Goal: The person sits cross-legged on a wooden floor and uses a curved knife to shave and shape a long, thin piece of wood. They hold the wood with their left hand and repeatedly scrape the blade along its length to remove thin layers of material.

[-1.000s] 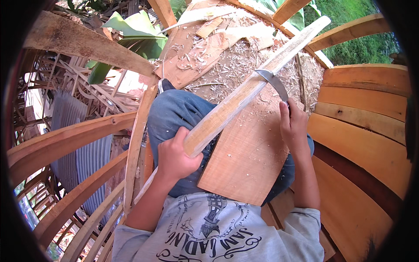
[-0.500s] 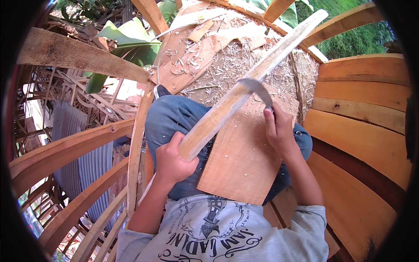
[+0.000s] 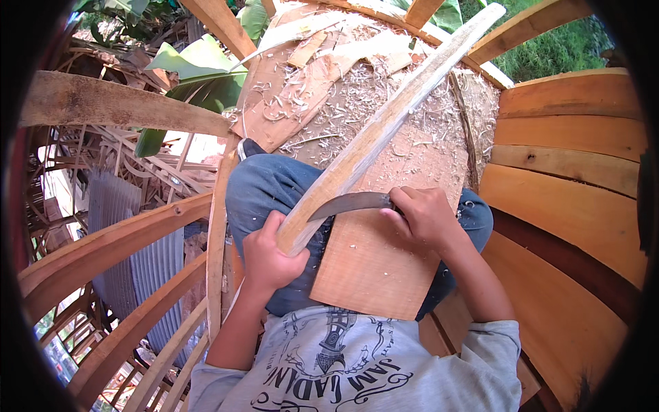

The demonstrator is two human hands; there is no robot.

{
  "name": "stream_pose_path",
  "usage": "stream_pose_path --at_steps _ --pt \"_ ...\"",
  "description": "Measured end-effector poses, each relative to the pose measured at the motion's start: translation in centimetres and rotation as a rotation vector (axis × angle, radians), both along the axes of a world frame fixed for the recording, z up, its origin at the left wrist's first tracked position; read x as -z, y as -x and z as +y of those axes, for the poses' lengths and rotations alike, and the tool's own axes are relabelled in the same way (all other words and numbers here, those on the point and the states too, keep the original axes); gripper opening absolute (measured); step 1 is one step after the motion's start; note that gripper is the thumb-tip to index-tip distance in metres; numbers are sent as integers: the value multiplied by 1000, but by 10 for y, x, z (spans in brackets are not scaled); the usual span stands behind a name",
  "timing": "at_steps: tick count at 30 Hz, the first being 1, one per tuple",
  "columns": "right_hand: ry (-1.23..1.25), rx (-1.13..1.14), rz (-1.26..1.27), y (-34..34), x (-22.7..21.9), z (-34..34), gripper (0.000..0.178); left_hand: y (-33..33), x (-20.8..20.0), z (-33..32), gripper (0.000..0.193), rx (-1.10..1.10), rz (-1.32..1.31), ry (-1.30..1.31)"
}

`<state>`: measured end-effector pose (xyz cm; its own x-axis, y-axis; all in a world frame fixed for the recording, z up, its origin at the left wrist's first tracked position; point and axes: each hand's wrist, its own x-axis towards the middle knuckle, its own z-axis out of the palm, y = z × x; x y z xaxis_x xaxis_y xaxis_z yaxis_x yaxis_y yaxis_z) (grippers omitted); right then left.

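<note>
A long, pale wooden pole (image 3: 384,127) slants from my lap up to the far right. Its near end is gripped by my left hand (image 3: 272,255), fingers wrapped round it above my left thigh. My right hand (image 3: 427,216) is closed on the handle of a curved knife (image 3: 353,202), like a sickle. The dark blade points left, its tip lying against the pole a little beyond my left hand. A flat reddish board (image 3: 374,268) rests on my lap beneath the knife and pole.
Curly wood shavings and loose offcuts (image 3: 302,103) cover the plank floor ahead. Curved wooden ribs (image 3: 123,230) rise on the left, beyond them corrugated sheets (image 3: 154,275) and scrap timber. A planked wall (image 3: 570,192) curves along the right. Banana leaves (image 3: 199,72) hang at the far left.
My right hand has drawn the knife nearer, down along the pole toward my left hand. The blade has turned from pointing up-left to pointing left. My left hand keeps its grip.
</note>
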<state>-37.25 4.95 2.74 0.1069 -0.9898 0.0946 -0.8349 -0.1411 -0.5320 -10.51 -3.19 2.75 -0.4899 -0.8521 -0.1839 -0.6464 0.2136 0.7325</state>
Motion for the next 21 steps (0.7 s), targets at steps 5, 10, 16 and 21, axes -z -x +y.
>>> stream_pose_path --at_steps 5,10,16,21 --pt "-138 420 -175 12 2 -11 26 5 -1 1 27 -21 15 6" --pt "-170 330 -194 22 6 -17 28 5 -4 1 26 -24 8 -1" --pt "-69 -26 31 10 2 -6 27 5 -5 -1 28 -24 -2 -21" --pt "-104 447 -54 28 4 -17 28 7 -5 0 28 -24 -15 -3"
